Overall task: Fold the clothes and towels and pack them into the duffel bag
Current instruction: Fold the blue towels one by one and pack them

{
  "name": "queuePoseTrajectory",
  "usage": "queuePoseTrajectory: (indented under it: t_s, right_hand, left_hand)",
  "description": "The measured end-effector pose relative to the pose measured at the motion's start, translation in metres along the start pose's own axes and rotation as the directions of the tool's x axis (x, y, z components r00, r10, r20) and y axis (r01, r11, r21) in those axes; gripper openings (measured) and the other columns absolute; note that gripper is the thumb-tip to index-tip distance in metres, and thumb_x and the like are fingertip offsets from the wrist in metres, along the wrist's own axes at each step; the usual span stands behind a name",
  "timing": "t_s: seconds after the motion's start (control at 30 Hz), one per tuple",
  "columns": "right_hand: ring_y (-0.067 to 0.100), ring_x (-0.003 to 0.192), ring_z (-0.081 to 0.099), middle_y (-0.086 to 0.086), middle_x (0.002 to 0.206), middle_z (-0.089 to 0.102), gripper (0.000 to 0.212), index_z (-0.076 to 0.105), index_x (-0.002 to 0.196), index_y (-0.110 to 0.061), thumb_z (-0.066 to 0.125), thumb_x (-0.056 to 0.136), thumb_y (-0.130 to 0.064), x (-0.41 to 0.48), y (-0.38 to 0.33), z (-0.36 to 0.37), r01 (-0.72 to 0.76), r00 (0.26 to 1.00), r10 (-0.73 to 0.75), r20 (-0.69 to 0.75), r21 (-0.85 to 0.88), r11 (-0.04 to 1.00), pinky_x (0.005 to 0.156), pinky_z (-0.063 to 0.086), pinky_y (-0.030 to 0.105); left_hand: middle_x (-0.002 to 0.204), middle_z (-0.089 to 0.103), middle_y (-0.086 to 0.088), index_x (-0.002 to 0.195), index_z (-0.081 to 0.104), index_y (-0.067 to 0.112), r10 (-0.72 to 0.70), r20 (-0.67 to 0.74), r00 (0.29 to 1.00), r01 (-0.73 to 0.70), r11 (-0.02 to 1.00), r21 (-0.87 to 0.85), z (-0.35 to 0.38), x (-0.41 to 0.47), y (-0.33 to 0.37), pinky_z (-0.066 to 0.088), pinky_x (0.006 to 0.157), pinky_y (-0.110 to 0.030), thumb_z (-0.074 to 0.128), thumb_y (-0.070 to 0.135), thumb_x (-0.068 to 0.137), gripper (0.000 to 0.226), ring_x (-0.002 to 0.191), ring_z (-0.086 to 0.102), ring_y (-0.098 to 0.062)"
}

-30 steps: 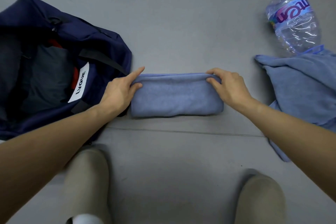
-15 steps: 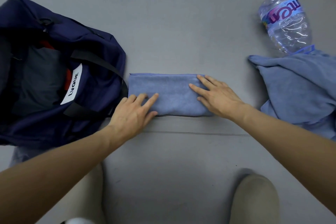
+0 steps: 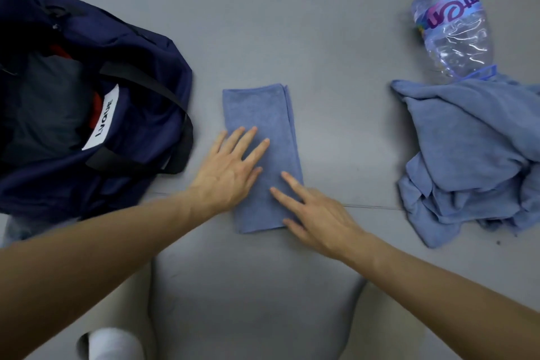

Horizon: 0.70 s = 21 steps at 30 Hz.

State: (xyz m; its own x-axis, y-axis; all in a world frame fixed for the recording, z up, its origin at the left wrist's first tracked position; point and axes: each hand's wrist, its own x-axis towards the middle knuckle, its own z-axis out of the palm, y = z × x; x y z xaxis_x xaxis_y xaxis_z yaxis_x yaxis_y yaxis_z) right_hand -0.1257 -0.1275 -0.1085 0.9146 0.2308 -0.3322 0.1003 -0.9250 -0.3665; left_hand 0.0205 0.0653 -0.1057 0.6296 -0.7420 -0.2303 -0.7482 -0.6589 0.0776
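Observation:
A folded blue towel lies on the grey floor as a narrow strip running away from me. My left hand rests flat on its left side with fingers spread. My right hand lies flat on its near right corner, fingers apart. Neither hand grips anything. At the left stands the open navy duffel bag, with dark and red clothes inside and a white label on its near wall. A heap of unfolded blue towels lies at the right.
A clear plastic water bottle lies on its side behind the towel heap, touching it. My knees in light trousers fill the lower corners, and a white sock shows at the bottom left. Bare grey floor stretches beyond the towel.
The towel lay crosswise a moment ago; now it runs lengthwise away from me. Both hands went from pinching its ends to pressing flat on it.

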Motion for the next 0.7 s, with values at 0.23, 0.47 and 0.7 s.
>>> queuePoseTrajectory:
  t_s: [0.23, 0.47, 0.7]
  right_hand:
    - [0.035, 0.144, 0.037, 0.011, 0.154, 0.045, 0.055, 0.057, 0.14, -0.02, 0.071, 0.088, -0.033, -0.007, 0.011, 0.019, 0.214, 0.965, -0.25, -0.08, -0.312, 0.926, 0.117, 0.032, 0.052]
    - [0.032, 0.136, 0.049, 0.007, 0.149, 0.052, 0.057, 0.058, 0.14, -0.024, 0.074, 0.086, -0.037, 0.01, 0.015, 0.017, 0.141, 0.979, -0.173, -0.104, -0.259, 0.956, 0.11, 0.043, 0.049]
    - [0.031, 0.116, 0.063, 0.007, 0.131, 0.065, 0.032, 0.073, 0.108, -0.019, 0.078, 0.076, -0.019, 0.036, 0.013, -0.002, 0.14, 0.964, -0.19, -0.186, -0.255, 0.957, 0.086, 0.053, 0.04]
  left_hand:
    - [0.133, 0.058, -0.01, 0.13, 0.059, 0.017, 0.229, -0.127, 0.965, -0.249, 0.954, -0.17, 0.023, -0.056, 0.009, 0.042, 0.095, -0.04, 0.062, 0.021, 0.091, 0.039, 0.113, 0.058, -0.033]
    - [0.158, 0.038, -0.012, 0.15, 0.046, 0.021, 0.295, 0.133, 0.946, -0.288, 0.955, -0.069, 0.031, -0.052, -0.019, 0.033, 0.117, -0.052, 0.036, 0.056, 0.097, 0.064, 0.145, 0.036, -0.032]
    - [0.168, 0.001, -0.008, 0.161, 0.012, 0.027, 0.252, 0.208, 0.945, -0.236, 0.967, -0.097, 0.03, -0.041, -0.025, 0.011, 0.124, -0.05, 0.043, 0.069, 0.092, 0.086, 0.155, 0.001, -0.029]
